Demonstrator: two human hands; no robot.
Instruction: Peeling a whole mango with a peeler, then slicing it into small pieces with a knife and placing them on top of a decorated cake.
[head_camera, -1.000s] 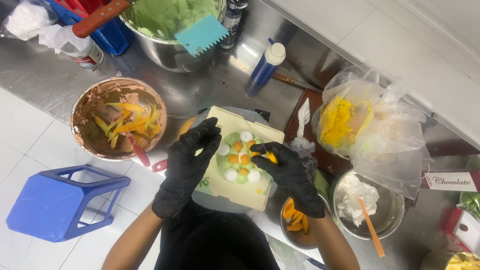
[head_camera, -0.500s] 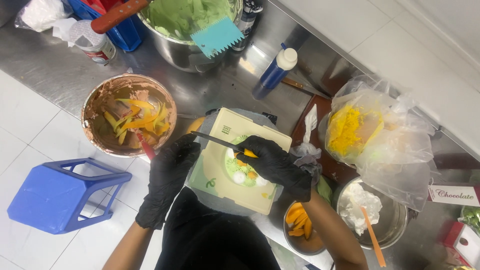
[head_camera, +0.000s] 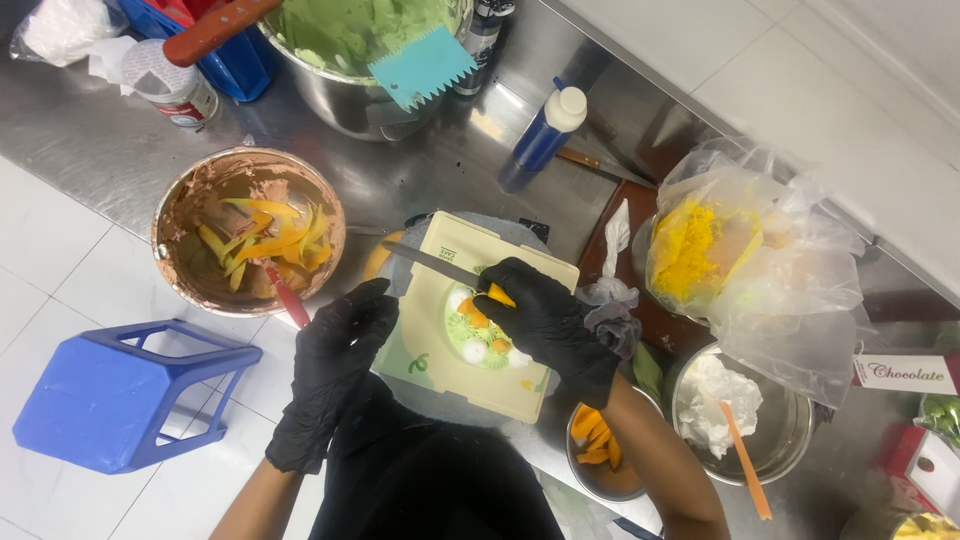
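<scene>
While the left hand (head_camera: 335, 365) rests spread, the right hand (head_camera: 545, 320) pinches a knife (head_camera: 440, 265) above the cake (head_camera: 480, 330).

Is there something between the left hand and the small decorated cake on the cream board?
Nothing visible does. The left hand rests at the left edge of the cream board, and the bare board surface lies between it and the small cake. The right hand and its knife are over the cake's far side.
</scene>
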